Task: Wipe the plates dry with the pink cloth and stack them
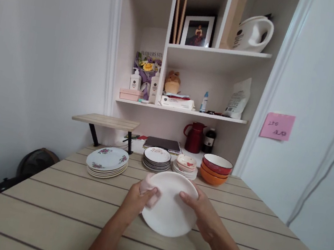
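Observation:
A plain white plate [168, 214] is held tilted above the wooden table, its face toward me. My right hand [201, 208] grips its right rim, thumb on the face and fingers hidden behind. My left hand [139, 196] is closed on a pale pink cloth [153, 199], which it presses around the plate's left rim. Just behind the plate are a stack of dark-rimmed plates [157, 157] and small white dishes [189, 174] with pinkish patterned bowls [186, 162] on top.
Flower-patterned plates [107, 158] are stacked at the left; red and orange bowls [215, 170] at the right. A small raised shelf [106, 121] stands at the table's back left. Behind are a red jug [195, 138], a dark bottle [209, 141] and white wall shelving [184, 111].

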Motion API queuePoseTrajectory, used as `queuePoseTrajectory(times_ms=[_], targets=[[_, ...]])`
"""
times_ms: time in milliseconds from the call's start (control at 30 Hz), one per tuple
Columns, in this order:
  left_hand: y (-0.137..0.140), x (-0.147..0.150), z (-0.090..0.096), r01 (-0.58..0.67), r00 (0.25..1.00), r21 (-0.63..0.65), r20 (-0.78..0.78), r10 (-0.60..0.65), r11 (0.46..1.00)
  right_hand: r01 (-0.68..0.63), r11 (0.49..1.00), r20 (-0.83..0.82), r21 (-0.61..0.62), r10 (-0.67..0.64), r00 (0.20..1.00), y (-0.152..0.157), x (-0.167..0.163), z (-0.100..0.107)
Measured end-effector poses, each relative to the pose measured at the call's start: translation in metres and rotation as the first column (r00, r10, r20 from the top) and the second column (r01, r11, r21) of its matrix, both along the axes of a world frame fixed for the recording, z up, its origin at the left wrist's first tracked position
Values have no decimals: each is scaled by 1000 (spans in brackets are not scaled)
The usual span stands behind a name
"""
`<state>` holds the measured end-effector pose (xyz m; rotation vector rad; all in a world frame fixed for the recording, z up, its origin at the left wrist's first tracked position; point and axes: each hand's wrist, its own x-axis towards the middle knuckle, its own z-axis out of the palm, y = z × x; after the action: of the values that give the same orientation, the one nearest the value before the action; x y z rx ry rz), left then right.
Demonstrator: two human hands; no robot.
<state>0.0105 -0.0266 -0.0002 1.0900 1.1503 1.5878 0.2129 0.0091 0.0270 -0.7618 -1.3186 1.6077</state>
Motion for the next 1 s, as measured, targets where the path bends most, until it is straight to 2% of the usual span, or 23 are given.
queuePoseTrajectory(times_ms=[167,300,433,600,700,800,900,1000], targets=[[7,3,-10,-70,995,-15,75,71,997,171,984,-107,-55,-176,979,-1,-14,-11],[13,9,-15,-91,980,-10,176,92,996,253,954,-234,-159,-286,929,2,-23,-17],[12,20,-16,-63,937,-19,344,66,998,254,933,-327,-254,-330,885,3,-29,-20],[14,39,-25,-69,919,-20,389,71,997,261,912,-466,-316,-389,795,3,-35,-22],[17,44,-28,-55,917,-28,394,61,998,219,919,-505,-329,-367,781,4,-37,-22],[16,37,-21,-74,905,0,419,68,997,124,939,-501,-321,-280,819,4,-37,-20],[9,19,-10,-102,923,45,377,78,994,63,971,-433,-231,-161,887,4,-30,-15],[4,1,-2,-93,975,52,206,81,994,41,994,-311,-100,-70,948,2,-16,-8]])
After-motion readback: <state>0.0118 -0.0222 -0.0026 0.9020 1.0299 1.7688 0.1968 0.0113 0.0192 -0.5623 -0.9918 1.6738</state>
